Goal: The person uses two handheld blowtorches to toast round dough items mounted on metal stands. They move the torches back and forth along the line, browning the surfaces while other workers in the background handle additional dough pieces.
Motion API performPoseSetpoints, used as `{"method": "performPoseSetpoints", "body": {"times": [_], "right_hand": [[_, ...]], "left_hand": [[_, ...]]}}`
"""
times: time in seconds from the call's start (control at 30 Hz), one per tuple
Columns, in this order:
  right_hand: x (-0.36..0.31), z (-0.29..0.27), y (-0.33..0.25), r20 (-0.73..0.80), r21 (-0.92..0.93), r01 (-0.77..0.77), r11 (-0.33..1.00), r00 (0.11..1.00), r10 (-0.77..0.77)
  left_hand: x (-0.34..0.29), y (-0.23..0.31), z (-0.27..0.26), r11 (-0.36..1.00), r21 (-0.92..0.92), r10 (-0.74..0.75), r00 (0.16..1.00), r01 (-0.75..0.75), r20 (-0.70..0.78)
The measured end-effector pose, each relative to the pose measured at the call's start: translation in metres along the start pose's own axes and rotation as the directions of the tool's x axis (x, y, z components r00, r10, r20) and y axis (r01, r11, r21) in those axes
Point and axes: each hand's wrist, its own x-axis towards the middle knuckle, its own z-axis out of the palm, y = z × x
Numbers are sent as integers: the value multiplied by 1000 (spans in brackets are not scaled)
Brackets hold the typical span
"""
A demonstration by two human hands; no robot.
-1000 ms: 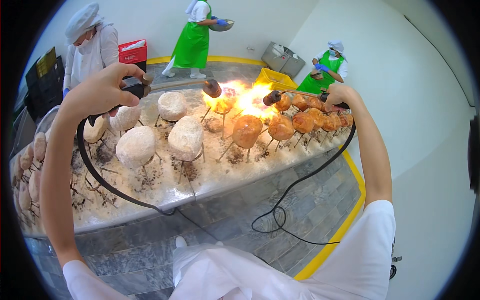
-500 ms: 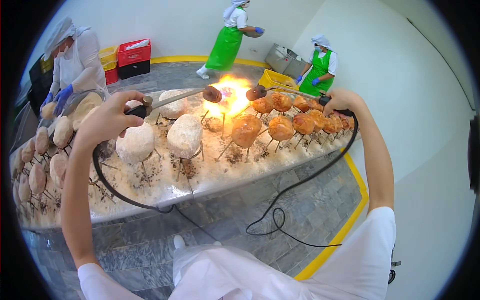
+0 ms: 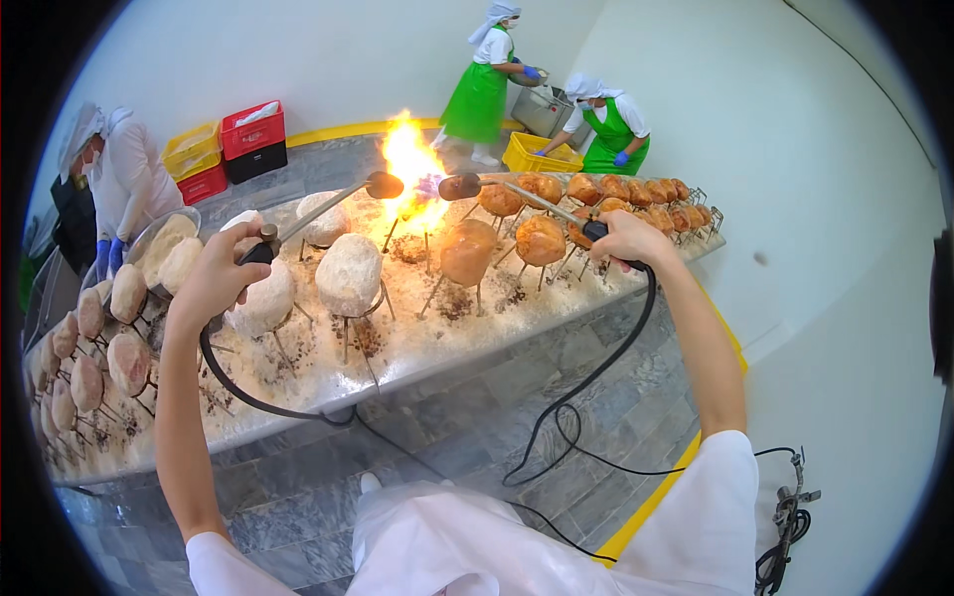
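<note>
My left hand (image 3: pixel 221 266) is closed round the black handle of a gas torch (image 3: pixel 320 211). My right hand (image 3: pixel 634 241) grips a second gas torch (image 3: pixel 542 201). Their dark nozzles face each other, and a tall orange flame (image 3: pixel 409 159) burns between them, partly hiding a lump on the far row. Close to the left torch, lumps thickly coated in white powder (image 3: pixel 349 274) rest on metal prongs. To the right of the flame, glossy browned lumps (image 3: pixel 468 252) stand on similar prongs beneath the right torch.
Powder and dark crumbs cover the long table (image 3: pixel 427 343). Pale pinkish lumps (image 3: pixel 129 364) stand at the left, near a large bowl (image 3: pixel 164 243). Black hoses (image 3: pixel 586 377) hang in front. Beyond are three co-workers, a yellow crate (image 3: pixel 542 154) and a red crate (image 3: pixel 252 129).
The view has shifted. My right hand is lower and farther left in it, and the flame now leaps higher. A co-worker at the back right has bent over the yellow crate.
</note>
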Motion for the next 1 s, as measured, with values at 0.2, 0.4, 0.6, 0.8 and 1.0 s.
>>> {"method": "performPoseSetpoints", "body": {"times": [0.2, 0.4, 0.6, 0.8, 1.0], "right_hand": [[12, -9, 1, -72, -8, -10, 1000, 997, 9], [28, -57, 29, -114, -385, -171, 907, 984, 137], [17, -72, 39, -117, -279, -177, 944, 982, 150], [4, -76, 20, -82, -271, -148, 951, 988, 130], [10, -68, 11, -75, -287, -171, 942, 985, 156]], "left_hand": [[-26, 18, 1, 1000, -12, -5, 999, 4, -47], [-30, 21, 4, 1000, -7, 13, 1000, -13, -27], [-20, 19, 7, 998, 16, 53, 999, -53, 11], [1, 38, 9, 987, 132, 88, 996, -90, 19], [4, 49, -9, 983, 171, 51, 996, -64, 77]]}}
